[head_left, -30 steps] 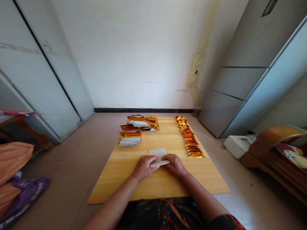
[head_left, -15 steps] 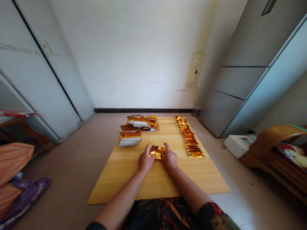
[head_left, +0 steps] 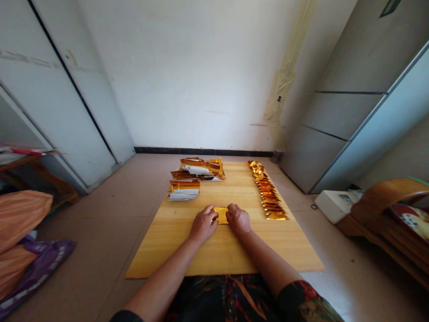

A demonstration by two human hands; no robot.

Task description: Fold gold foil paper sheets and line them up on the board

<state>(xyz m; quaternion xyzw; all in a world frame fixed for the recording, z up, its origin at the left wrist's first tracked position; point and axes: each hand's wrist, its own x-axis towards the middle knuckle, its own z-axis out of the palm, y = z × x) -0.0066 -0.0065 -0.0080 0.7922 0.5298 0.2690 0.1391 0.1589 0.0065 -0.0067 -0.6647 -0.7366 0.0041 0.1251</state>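
A small piece of gold foil paper (head_left: 221,216) lies between my hands at the middle of the wooden board (head_left: 201,255). My left hand (head_left: 204,223) has its fingers curled on the foil's left edge. On the right edge, my right hand (head_left: 238,219) grips with bent fingers. A row of folded gold foil pieces (head_left: 271,196) overlaps along the board's right side. Toward the back left lie stacks of gold foil sheets (head_left: 185,184) and rolled sheets with their white side out (head_left: 183,195).
A white wall (head_left: 187,80) stands behind the board. To the right are a grey refrigerator (head_left: 331,116), a white box (head_left: 335,205) and a wooden seat (head_left: 375,214). Orange and purple bags (head_left: 43,268) sit on the floor at left.
The gold foil paper, raised and bent between my fingers before, now lies flatter on the board. Both hands have lowered onto its edges. The view has shifted slightly.
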